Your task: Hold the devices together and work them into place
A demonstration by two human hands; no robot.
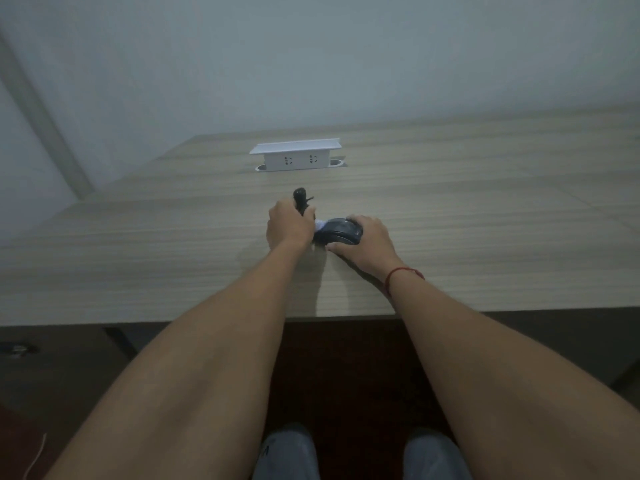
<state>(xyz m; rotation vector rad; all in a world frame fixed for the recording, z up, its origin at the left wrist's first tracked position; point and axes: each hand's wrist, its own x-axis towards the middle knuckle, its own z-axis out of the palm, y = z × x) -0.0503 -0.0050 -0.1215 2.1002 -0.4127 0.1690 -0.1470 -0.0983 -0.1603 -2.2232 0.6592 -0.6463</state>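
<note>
Head view. A person sits at a wooden table [450,209], both forearms stretched forward over its near edge. The landmark is the white pop-up socket box [295,154], raised from its slot in the tabletop with its lid up and two outlets facing the person.

Left hand [289,226]: nearer the person than the socket box and almost directly in line with it. Its fingers are curled round a small black object [300,197], whose rounded top and a thin dark tail stand out above the knuckles on the side toward the socket box. What the object is cannot be told; the grip looks upright, probably so that its lower end meets the thing beside it.

Right hand [367,242]: just right of the left hand, equally far from the socket box. The fingers lie over and the thumb under a dark computer mouse [341,231], clasping it against the table; this hold appears meant to steady it. A red string bracelet [403,273] circles the wrist.

A small white piece [320,224] shows between the two hands, touching the mouse's left end; its nature is unclear.

Below the table edge, far from the socket box, grey-clad knees [287,452] are visible.
</note>
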